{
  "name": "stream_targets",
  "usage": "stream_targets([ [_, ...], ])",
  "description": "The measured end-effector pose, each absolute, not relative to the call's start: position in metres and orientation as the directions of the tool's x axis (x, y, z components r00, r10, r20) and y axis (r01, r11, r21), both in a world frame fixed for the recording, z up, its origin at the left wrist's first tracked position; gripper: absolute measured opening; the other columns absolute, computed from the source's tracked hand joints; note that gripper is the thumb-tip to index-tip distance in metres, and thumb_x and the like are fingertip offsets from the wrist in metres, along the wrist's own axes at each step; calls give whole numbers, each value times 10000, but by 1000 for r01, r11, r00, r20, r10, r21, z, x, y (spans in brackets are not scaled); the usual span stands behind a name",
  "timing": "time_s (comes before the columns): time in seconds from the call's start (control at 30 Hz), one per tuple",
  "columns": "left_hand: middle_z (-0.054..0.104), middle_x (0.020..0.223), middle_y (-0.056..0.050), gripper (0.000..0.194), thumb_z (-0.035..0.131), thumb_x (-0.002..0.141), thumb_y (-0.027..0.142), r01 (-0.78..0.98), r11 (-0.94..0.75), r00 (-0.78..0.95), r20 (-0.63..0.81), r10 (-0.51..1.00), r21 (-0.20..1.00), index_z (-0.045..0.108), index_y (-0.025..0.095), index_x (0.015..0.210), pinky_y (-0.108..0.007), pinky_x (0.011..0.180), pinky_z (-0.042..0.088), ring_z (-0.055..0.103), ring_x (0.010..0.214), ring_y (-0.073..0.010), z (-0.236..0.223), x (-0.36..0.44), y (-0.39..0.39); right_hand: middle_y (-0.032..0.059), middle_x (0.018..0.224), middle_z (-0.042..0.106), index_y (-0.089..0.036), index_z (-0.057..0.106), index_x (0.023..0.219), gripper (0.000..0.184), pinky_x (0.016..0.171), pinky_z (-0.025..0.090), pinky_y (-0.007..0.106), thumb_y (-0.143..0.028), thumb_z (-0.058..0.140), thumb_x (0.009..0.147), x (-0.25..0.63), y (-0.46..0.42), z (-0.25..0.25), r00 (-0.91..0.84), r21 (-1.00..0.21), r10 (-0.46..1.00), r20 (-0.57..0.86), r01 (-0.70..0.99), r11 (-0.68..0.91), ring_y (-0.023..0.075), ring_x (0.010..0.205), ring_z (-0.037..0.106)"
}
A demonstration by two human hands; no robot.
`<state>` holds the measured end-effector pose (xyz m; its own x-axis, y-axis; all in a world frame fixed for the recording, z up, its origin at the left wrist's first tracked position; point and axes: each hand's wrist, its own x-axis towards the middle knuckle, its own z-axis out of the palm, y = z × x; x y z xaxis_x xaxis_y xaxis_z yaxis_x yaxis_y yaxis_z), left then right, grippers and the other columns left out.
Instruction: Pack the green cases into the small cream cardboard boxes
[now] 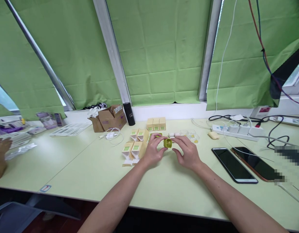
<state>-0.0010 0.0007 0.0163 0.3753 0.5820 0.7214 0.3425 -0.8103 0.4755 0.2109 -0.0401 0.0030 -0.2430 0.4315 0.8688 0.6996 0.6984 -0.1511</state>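
Note:
Between my two hands is a small olive-green square plastic cap [167, 143], its hollow side facing me with a raised part inside. My left hand [153, 149] pinches its left side between thumb and fingers. At its right edge are the fingertips of my right hand [188, 151], thumb and index finger bent around it. Left of my left hand, several small cream boxes [136, 148] with green square windows and opened white flaps stand in a group. Another green piece [155, 134] lies partly hidden behind my left fingers. Clear round plastic containers [193, 136] with yellow bits sit beyond my right hand.
More cream boxes [156, 124] stand at the back, with a cardboard carton [110, 120] and black cylinder [129, 114] farther left. On the right lie two phones [234, 165], a power strip [236, 130] and tangled cables. Another person's hand [1, 155] is at far left.

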Motion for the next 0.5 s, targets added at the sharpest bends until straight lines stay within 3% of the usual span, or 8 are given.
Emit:
stream_targets([
  [0.07, 634, 1198, -104, 486, 776, 828, 137, 350, -822, 383, 732, 564, 450, 687, 258, 1290, -527, 1063, 510, 537, 1235, -291, 15, 0, 1, 150, 1349, 653, -252, 513, 1488, 540, 921, 605, 488, -219, 588, 954, 208, -40, 2, -253, -166, 462, 850, 704, 690, 336, 1228, 635],
  [0.17, 672, 1181, -105, 487, 779, 847, 172, 336, -838, 404, 738, 540, 429, 680, 256, 1316, -529, 1047, 512, 523, 1222, -294, 14, 1, 0, 146, 1379, 648, -256, 442, 1540, 585, 998, 601, 509, -199, 569, 972, 206, -38, -2, -280, -169, 475, 834, 690, 704, 328, 1272, 625],
  [0.33, 692, 1231, -113, 510, 774, 872, 241, 301, -824, 401, 720, 566, 479, 639, 265, 1363, -547, 1060, 494, 514, 1245, -303, 20, 3, -4, 132, 1363, 669, -289, 454, 1537, 572, 954, 635, 522, -166, 546, 986, 205, -31, -10, -234, -254, 491, 839, 631, 733, 316, 1251, 643],
  [0.5, 688, 1140, -106, 211, 656, 951, 262, 284, -756, 308, 691, 654, 590, 711, 234, 1153, -450, 990, 520, 555, 1216, -274, 21, 4, -3, 126, 1355, 657, -295, 525, 1479, 513, 917, 664, 499, -174, 568, 983, 205, -31, -9, -124, -374, 524, 843, 563, 737, 308, 1260, 638],
])
